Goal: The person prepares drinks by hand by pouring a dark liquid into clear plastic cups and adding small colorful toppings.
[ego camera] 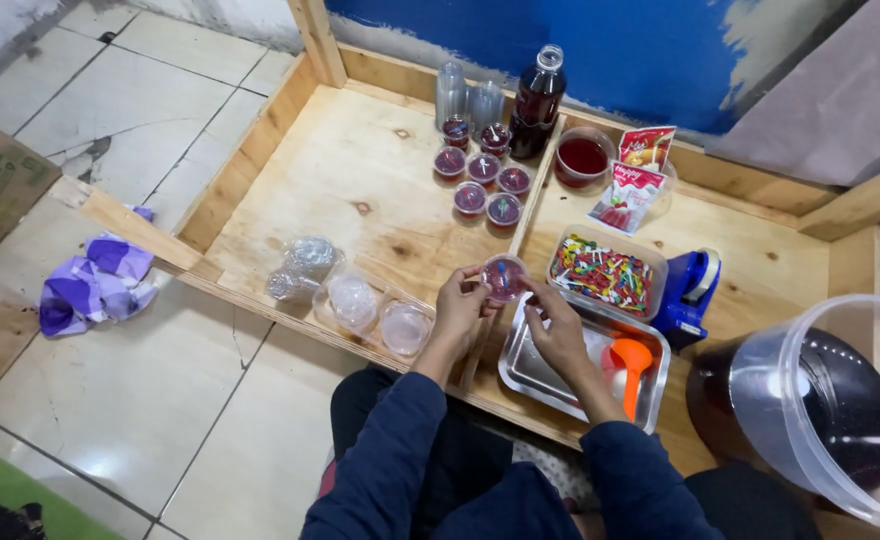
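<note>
My left hand (459, 308) holds a small clear cup of dark red jelly (505, 277) by its left side, above the edge of a metal tray (531, 372). Just right of the cup, my right hand (556, 325) has its fingertips at the rim. Several filled jelly cups with lids (482, 178) stand in a cluster farther back on the plywood surface (360, 170).
A clear box of coloured picks (605, 273), a blue tape dispenser (690, 290), an orange scoop (630, 368), a dark bottle (537, 102), a bowl of red liquid (582, 157), two sachets (632, 178), a bag of lids (365, 300) and a large clear bucket of dark liquid (820, 405) surround my hands. A purple cloth (95, 283) lies on the floor.
</note>
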